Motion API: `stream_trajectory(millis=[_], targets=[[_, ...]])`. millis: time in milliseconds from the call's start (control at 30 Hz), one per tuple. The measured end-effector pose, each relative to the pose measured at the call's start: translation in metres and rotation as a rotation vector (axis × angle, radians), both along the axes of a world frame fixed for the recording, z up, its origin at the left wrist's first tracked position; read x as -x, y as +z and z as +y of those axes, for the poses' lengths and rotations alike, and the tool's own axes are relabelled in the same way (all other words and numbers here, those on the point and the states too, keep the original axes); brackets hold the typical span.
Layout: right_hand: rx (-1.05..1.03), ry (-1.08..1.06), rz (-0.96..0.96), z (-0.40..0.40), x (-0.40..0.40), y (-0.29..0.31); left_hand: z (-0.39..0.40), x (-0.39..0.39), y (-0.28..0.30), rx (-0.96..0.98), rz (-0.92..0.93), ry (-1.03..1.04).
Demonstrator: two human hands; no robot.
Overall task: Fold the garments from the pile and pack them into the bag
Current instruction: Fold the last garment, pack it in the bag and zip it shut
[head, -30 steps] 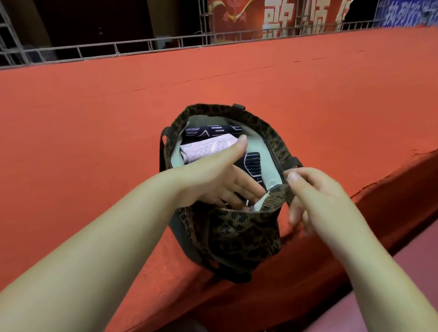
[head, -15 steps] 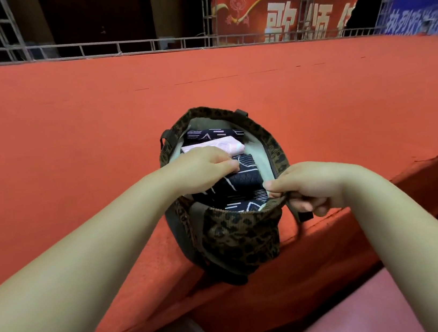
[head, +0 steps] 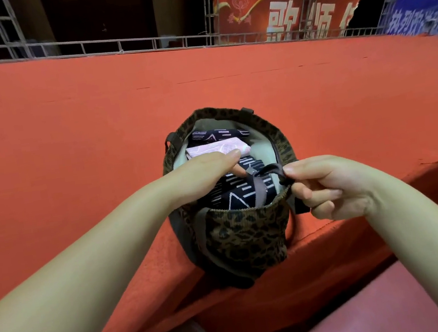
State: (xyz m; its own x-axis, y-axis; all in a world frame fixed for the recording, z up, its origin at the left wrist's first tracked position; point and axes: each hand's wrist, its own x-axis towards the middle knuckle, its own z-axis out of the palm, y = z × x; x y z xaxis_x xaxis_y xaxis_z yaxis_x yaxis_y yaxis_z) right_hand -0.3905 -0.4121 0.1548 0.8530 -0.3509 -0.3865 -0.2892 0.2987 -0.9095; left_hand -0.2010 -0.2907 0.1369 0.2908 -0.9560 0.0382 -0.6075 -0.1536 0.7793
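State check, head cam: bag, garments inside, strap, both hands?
leopard-print bag: upright at the platform edge, mouth open
pink garment: folded, inside the bag
dark patterned garments: folded, inside the bag
dark strap: pinched, drawn across the mouth
left hand: fingers reaching into the bag, at the strap's clip
right hand: pinches the strap at the near rim

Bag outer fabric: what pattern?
Brown and black leopard print on the bag, head view.

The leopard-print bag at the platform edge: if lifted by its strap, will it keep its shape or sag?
The leopard-print bag is soft fabric and probably sags. Folded garments fill it, adding some weight. It overhangs the platform edge, so it might tip forward.
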Motion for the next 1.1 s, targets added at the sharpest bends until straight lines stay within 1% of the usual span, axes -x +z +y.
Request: stream_trajectory(millis=[33, 67, 167, 233, 300, 400, 433, 500, 567, 633, 700, 767, 867, 1000, 1100], targets=[[0.004, 0.014, -0.016, -0.001, 0.000, 0.000, -0.001, 0.003, 0.000, 0.047, 0.042, -0.009], [-0.017, 0.041, -0.053, -0.002, 0.000, -0.001, -0.001, 0.006, 0.001, 0.053, 0.082, -0.035], [-0.103, 0.148, -0.172, -0.003, -0.001, -0.005, -0.006, 0.014, 0.005, -0.012, 0.147, -0.067], [-0.070, 0.170, -0.183, -0.001, -0.002, -0.008, -0.009, 0.016, 0.008, -0.056, 0.161, -0.050], [-0.077, 0.094, -0.181, 0.004, -0.005, -0.007, -0.007, 0.018, 0.013, -0.068, 0.180, -0.045], [-0.053, -0.053, -0.145, 0.009, -0.007, -0.003, -0.003, 0.026, 0.024, 0.023, 0.199, -0.066], [-0.039, -0.079, -0.139, 0.011, -0.007, -0.001, -0.002, 0.029, 0.026, 0.058, 0.179, -0.068], [-0.019, -0.092, -0.146, 0.015, -0.008, 0.002, -0.001, 0.032, 0.029, 0.130, 0.157, -0.052], [0.023, -0.087, -0.153, 0.021, -0.004, 0.005, 0.000, 0.034, 0.030, 0.221, 0.161, 0.007], [0.048, -0.067, -0.183, 0.028, 0.003, 0.004, 0.005, 0.035, 0.031, 0.267, 0.159, 0.033], [-0.006, -0.046, -0.249, 0.032, 0.012, 0.000, 0.011, 0.040, 0.031, 0.235, 0.165, -0.011], [-0.066, -0.059, -0.314, 0.035, 0.022, -0.007, 0.017, 0.046, 0.029, 0.162, 0.161, -0.094], [-0.091, -0.100, -0.366, 0.040, 0.030, -0.015, 0.023, 0.050, 0.027, 0.074, 0.103, -0.161], [-0.126, -0.222, -0.431, 0.050, 0.032, -0.019, 0.028, 0.054, 0.024, 0.098, 0.149, -0.251], [-0.131, -0.281, -0.488, 0.058, 0.028, -0.019, 0.031, 0.057, 0.021, 0.129, 0.146, -0.203]])
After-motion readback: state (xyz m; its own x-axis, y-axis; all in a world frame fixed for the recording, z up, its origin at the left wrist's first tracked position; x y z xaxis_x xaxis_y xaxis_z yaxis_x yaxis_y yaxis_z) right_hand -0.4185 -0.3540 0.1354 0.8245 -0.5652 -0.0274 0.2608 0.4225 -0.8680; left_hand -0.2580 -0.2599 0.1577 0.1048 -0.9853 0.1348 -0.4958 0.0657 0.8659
